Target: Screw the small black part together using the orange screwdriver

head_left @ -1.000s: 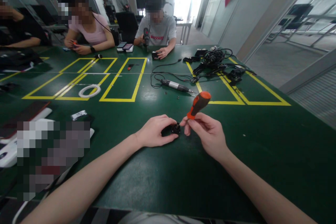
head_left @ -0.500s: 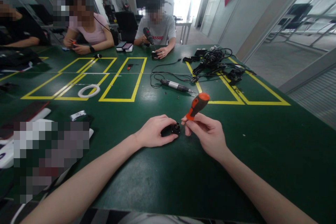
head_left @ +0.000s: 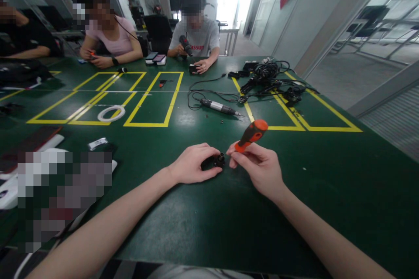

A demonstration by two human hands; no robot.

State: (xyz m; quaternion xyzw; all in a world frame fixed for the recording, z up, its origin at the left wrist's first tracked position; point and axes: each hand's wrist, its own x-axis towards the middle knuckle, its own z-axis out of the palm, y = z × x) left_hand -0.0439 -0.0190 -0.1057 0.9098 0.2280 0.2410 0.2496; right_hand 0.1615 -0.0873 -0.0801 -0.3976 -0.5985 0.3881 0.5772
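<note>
A small black part (head_left: 219, 161) with a metallic stub on top rests on the green table (head_left: 183, 226). Thumb and fingers of my left hand (head_left: 196, 164) close around it from the left. Just to its right, my right hand (head_left: 258, 165) pinches an orange and black screwdriver (head_left: 251, 135). The handle sticks up above the fingers and leans to the right. I cannot make out the screwdriver's tip.
A silver and black pen-shaped tool (head_left: 218, 107) with a cord lies beyond my hands. Tangled black cables (head_left: 266, 76) are at the back right. A white ring (head_left: 111, 113) lies left. Opposite, a person (head_left: 196, 37) holds a drill; others sit left.
The screwdriver handle has tipped further right and lowered slightly in my right hand. My left hand and the black part have stayed in place.
</note>
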